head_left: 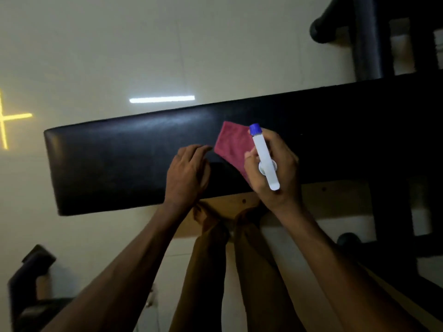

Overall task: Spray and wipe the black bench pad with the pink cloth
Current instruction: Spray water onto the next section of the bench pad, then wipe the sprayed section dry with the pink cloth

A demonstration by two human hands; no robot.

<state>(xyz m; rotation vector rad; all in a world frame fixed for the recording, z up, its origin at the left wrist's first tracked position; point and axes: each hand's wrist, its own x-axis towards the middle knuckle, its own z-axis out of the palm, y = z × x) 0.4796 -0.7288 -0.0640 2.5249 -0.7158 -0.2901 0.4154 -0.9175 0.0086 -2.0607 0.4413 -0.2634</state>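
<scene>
Your right hand (271, 168) grips white spray bottle with blue cap (263, 154), pink cloth (231, 144) under it on black padded bench surface (119, 159). Left hand (188, 173) spread, resting on pad. Risk: spray soaks cloth or misses pad; bottle slips.

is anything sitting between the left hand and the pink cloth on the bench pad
Nothing visible does. The left hand rests on the black bench pad, its fingertips just short of the pink cloth, with only bare pad between. The right hand grips the spray bottle over the cloth's far side.
</scene>
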